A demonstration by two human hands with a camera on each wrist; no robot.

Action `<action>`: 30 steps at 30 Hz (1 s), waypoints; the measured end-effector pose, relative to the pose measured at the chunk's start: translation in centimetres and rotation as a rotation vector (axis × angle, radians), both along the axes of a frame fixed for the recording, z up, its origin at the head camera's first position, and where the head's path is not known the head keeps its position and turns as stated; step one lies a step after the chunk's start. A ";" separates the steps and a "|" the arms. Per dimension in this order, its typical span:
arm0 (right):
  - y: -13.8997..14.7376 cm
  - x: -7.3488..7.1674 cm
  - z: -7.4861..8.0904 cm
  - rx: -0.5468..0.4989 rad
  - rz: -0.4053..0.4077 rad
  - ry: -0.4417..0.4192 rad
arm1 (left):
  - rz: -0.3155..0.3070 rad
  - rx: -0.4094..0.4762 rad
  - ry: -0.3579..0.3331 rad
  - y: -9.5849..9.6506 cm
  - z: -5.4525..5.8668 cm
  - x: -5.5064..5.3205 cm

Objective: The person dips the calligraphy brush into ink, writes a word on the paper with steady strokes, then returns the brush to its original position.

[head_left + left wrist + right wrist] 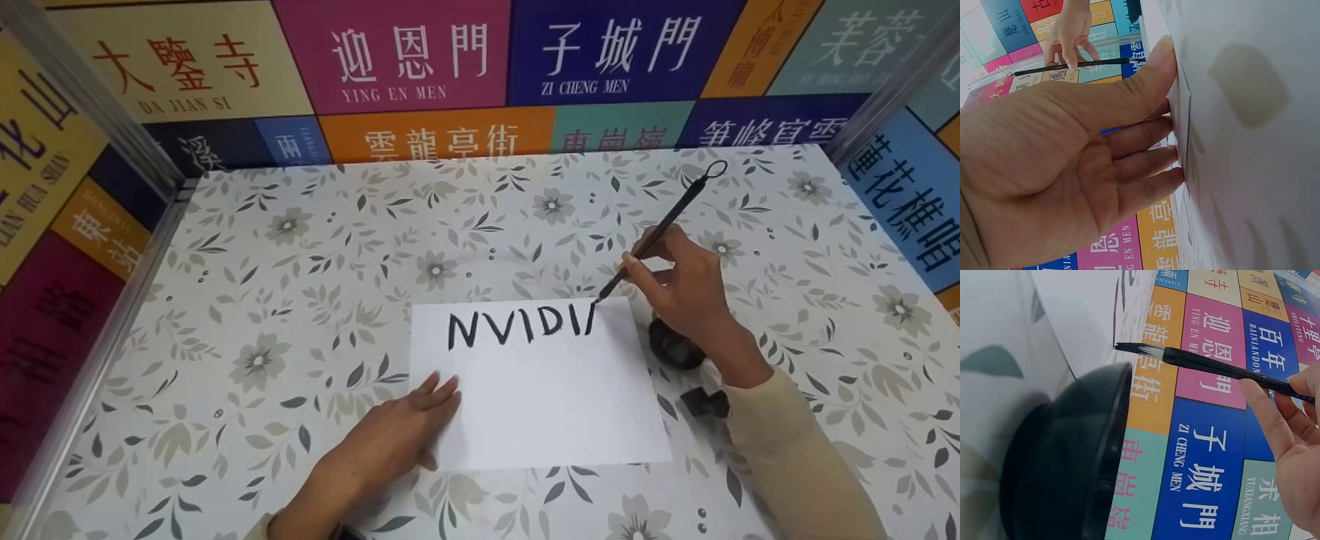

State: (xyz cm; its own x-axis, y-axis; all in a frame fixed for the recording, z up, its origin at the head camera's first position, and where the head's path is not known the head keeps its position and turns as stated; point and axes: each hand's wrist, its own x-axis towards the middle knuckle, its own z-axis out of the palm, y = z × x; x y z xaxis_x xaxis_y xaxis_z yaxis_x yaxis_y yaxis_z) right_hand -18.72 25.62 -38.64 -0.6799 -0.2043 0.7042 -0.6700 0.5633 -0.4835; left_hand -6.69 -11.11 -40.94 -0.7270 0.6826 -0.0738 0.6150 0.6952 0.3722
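Observation:
My right hand [686,281] pinches a dark-handled writing brush [660,234] with a hanging loop at its top end. The brush's inked bristles [1139,349] meet the white sheet of paper [547,405] near its top edge. Black brushed letters [510,328] run along the upper part of the sheet, reading "NVIDI" followed by one slanted stroke at the brush tip. My left hand [409,424] rests on the sheet's left edge, fingertips on the paper; in the left wrist view its fingers [1145,163] extend with the thumb apart from them.
A black bowl [1067,461] stands just right of the sheet, partly behind my right wrist. Near it lies a small dark block [705,403], beside the sleeve. The table has a floral cover [330,300]. Colourful panels with Chinese characters [416,56] border the table's back and sides.

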 end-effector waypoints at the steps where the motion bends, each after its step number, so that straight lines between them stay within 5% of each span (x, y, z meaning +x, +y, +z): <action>1: 0.0 0.0 0.0 -0.001 0.000 -0.001 | 0.000 0.000 0.000 0.0 0.0 0.0; 24: 0.2 0.3 0.5 0.039 0.056 -0.074 | -0.033 0.037 0.052 -0.1 0.1 0.0; 30: 0.5 0.3 0.7 0.096 0.066 -0.100 | -0.013 0.020 0.011 0.0 0.1 0.0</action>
State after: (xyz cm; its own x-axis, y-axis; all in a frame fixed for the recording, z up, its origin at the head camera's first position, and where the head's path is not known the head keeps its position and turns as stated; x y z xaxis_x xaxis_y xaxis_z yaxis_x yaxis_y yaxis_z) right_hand -18.39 26.10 -37.97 -0.7284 -0.3137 0.6091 -0.6584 0.5663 -0.4957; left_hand -6.70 -11.11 -40.80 -0.7186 0.6934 -0.0526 0.6281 0.6796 0.3790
